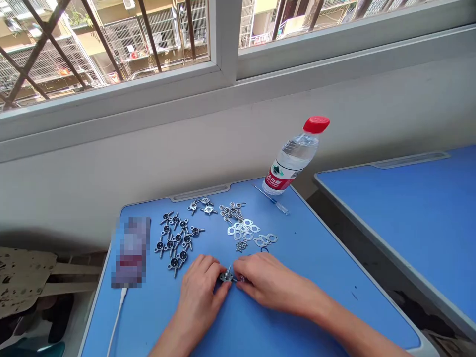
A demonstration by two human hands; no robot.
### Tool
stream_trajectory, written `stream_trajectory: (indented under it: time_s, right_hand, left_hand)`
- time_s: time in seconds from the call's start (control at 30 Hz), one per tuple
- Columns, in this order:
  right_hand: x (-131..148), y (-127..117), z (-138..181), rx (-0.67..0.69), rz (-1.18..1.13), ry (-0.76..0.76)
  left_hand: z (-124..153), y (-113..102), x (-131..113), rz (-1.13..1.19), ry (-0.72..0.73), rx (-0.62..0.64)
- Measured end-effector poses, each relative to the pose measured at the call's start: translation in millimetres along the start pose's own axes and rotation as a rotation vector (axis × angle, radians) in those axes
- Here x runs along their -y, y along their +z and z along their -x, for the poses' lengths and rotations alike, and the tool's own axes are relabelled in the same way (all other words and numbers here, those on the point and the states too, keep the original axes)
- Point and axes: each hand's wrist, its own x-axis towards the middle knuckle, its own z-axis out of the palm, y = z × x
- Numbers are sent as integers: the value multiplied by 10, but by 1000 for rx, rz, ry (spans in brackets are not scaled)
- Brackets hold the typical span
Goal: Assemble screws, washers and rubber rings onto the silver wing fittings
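Small metal fitting (226, 275) pinched between both hands at the near middle of the blue table (316, 277).
The left hand (201, 290) and right hand (266, 282) each closed fingertips on it, near the loose screws (241, 245). It looked light, rigid and slick, apt to slip, and best gripped by its flat edges.

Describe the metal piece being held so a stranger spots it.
Start at the blue desk under the window. Near its front, the left hand and right hand pinch one small metal part. It alone is held; the other parts lie loose behind.
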Motion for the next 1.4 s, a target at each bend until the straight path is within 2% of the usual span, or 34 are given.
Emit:
stream_trajectory:
  time_s: [0.43,0.6,0.67,0.8,0.9,1.0,1.23,1.4]
  right_hand:
    - [9,45,10,11,21,-12]
    - [-33,-45,16,13,-50,3]
    - [-97,-134,36,-39,-112,31]
    - [-279,-331,98,-241,-200,122]
    - [-405,-419,138,-371,-165,192]
    - [-483,-458,159,-419,-115,244]
    - [-515,-492,140,-377,-74,316]
    - [-458,-384,41,-313,-52,217]
  left_hand:
    - [5,22,0,31,13,-11]
    - [-5,12,0,28,12,0]
    - [-12,2,-2,20,18,8]
    - [-23,-18,-4,3,12,39]
    - [-24,-25,-1,-2,11,53]
    - [-26,-29,1,-9,14,55]
    - [-41,-58,-23,-39,8,69]
    - [-51,-64,-31,-53,2,73]
